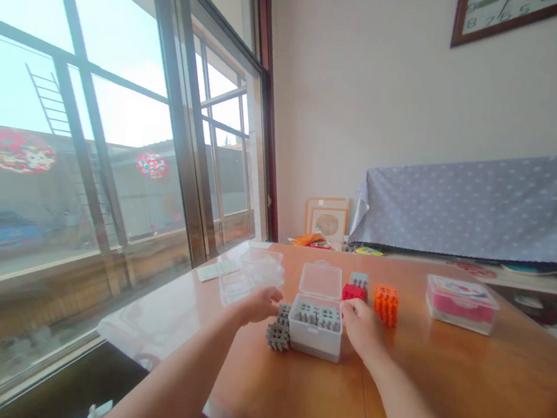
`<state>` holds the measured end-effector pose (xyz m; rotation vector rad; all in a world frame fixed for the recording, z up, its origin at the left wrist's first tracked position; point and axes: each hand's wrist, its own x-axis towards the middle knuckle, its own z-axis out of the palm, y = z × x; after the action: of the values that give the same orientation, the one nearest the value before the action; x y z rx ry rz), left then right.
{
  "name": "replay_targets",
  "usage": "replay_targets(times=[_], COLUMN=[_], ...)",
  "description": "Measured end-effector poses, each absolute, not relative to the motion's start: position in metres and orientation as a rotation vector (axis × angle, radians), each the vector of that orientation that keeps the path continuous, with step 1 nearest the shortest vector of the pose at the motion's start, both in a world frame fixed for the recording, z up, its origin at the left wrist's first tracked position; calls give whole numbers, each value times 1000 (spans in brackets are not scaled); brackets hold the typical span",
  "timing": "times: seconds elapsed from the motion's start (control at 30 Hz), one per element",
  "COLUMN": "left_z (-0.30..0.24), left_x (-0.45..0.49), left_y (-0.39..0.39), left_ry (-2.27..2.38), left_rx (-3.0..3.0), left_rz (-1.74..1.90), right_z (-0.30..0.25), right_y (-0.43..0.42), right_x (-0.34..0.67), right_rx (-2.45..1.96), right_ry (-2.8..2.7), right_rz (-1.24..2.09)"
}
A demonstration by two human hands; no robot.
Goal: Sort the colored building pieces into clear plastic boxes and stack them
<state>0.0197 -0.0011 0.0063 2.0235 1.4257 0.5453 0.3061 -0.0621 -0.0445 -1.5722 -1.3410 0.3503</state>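
A clear plastic box (314, 344) stands on the table with its hinged lid (321, 281) raised at the back. Grey interlocking blocks (317, 315) fill its upper part. More grey blocks (278, 336) are stacked against the box's left side. My left hand (261, 304) reaches in beside that stack, fingers stretched and slightly bent, with nothing visible in them. At the box's right rim is my right hand (362, 320), its fingers curled closed; whatever they grip is hidden. Just behind it lie red blocks (353, 291), with an orange block stack (386, 306) to the right.
Light grey blocks (359, 281) sit behind the red ones. Empty clear containers (253, 276) stand at the table's left. A lidded box with pink contents (461, 305) is at the right. Large windows (170, 103) border the left, and a dotted cloth (479, 215) hangs behind the table.
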Motion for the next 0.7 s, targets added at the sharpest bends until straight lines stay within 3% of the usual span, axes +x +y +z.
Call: replay_targets(times=[0.5, 0.7], left_z=[-14, 6], left_x=[35, 22], left_y=[25, 22], left_ry=[1321, 1349], left_rx=[2197, 2215], left_rz=[545, 668], right_z=[-42, -40], right_y=[-62, -61], right_x=[316, 319], right_rx=[-1574, -1582], right_ry=[-1320, -1307], right_rz=[344, 305])
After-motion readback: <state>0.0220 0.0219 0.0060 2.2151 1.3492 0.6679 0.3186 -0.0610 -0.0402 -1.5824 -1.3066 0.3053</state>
